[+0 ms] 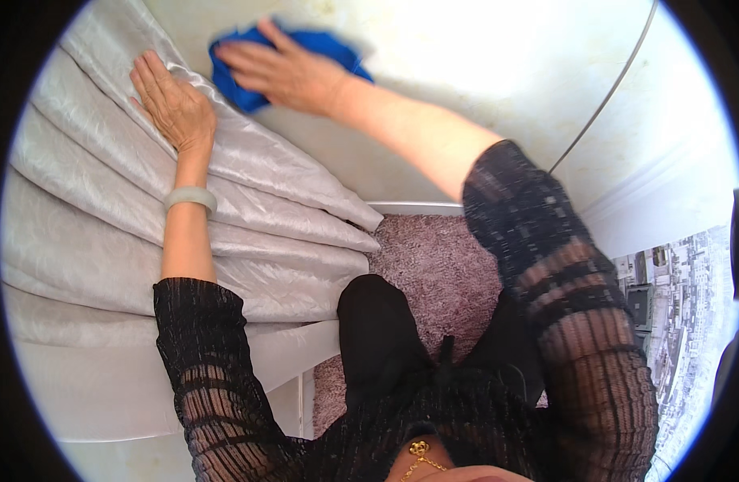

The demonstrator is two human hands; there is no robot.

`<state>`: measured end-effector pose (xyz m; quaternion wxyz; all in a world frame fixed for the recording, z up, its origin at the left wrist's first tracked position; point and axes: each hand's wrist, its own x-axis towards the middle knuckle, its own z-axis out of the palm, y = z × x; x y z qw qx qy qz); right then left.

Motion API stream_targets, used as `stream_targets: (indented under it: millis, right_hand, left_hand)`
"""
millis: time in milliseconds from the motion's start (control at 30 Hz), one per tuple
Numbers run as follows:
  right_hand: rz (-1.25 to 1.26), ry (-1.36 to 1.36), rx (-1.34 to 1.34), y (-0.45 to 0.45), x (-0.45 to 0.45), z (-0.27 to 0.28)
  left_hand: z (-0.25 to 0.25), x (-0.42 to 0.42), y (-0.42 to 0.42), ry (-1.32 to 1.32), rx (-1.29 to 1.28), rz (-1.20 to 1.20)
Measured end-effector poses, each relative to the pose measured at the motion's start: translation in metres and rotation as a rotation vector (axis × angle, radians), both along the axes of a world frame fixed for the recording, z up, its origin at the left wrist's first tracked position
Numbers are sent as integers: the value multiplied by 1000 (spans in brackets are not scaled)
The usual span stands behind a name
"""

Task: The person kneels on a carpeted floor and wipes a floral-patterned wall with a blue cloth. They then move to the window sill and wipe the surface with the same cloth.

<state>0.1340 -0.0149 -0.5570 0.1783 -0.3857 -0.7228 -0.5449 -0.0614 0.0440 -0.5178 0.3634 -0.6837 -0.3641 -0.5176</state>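
Observation:
My right hand presses a blue cloth flat against the pale wall, fingers spread over it; the hand is slightly blurred. To its left, my left hand lies with its palm against a silvery-white curtain, holding the folds to the side. Its fingers lie nearly together and do not grip the fabric. A pale bangle circles the left wrist. The curtain's folds run from the upper left down to the carpet.
A mauve pile carpet lies below, edged by a white baseboard. A thin dark cord runs down the wall at right. Sheer white fabric hangs beside a window with buildings visible outside.

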Motion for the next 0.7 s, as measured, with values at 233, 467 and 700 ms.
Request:
stream_targets:
  millis: [233, 467, 700]
  right_hand:
    - [-250, -856, -512, -24, 6, -144]
    - [-65, -247, -236, 8, -11, -97]
    - [64, 18, -81, 40, -54, -63]
  left_hand:
    - [-20, -14, 1, 513, -117, 876]
    - [-28, -8, -11, 704, -68, 1063]
    - [-22, 4, -19, 795, 75, 1096]
